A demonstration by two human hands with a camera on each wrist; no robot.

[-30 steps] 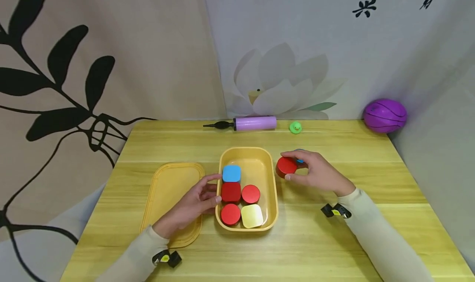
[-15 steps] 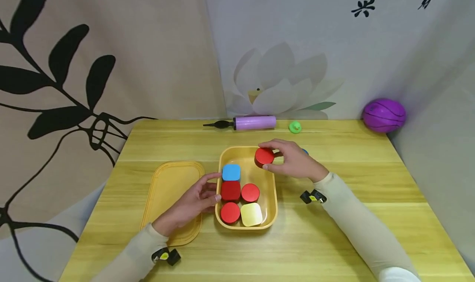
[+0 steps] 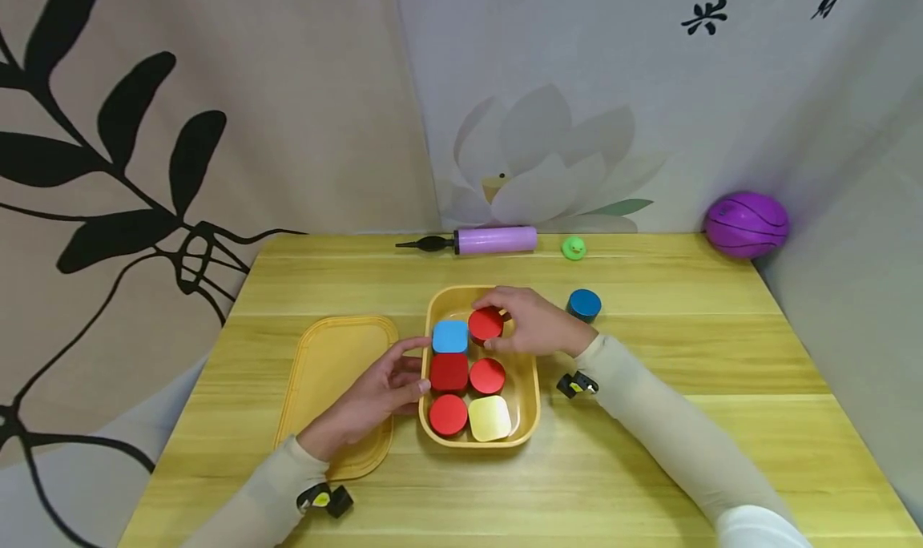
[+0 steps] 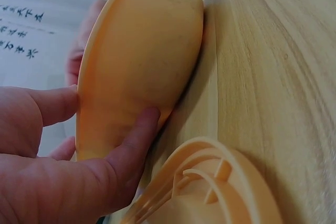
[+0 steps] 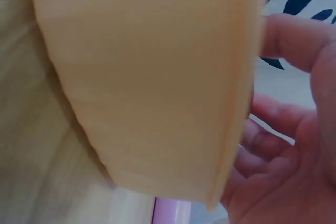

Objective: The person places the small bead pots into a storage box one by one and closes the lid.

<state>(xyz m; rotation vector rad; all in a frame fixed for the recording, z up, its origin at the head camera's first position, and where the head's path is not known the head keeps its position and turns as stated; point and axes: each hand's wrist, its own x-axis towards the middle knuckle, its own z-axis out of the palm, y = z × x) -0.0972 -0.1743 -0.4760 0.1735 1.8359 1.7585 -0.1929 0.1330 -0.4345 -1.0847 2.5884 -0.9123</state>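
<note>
A yellow plastic box [image 3: 534, 404] stands in the middle of the table. Inside it are a blue square block [image 3: 450, 336], a red square block [image 3: 449, 373], a yellow square block [image 3: 489, 418] and two red round blocks, one nearer the middle [image 3: 487, 376] and one at the front left [image 3: 448, 415]. My right hand [image 3: 535, 321] reaches over the right rim and pinches another red round block [image 3: 485, 324] beside the blue one; the box wall hides that block in the right wrist view. My left hand [image 3: 375, 394] rests its fingertips against the box's left side, fingers loosely spread.
The yellow lid [image 3: 324, 372] lies left of the box, partly under my left forearm. A blue round block [image 3: 584, 304] stands behind my right wrist. Along the back edge are a purple pump [image 3: 496, 239], a green duck [image 3: 574, 247] and a purple ball [image 3: 747, 224].
My right hand has carried the red round block leftward from beside the box to inside it. The blue round block behind that hand has come into full view. My left hand has stayed put.
</note>
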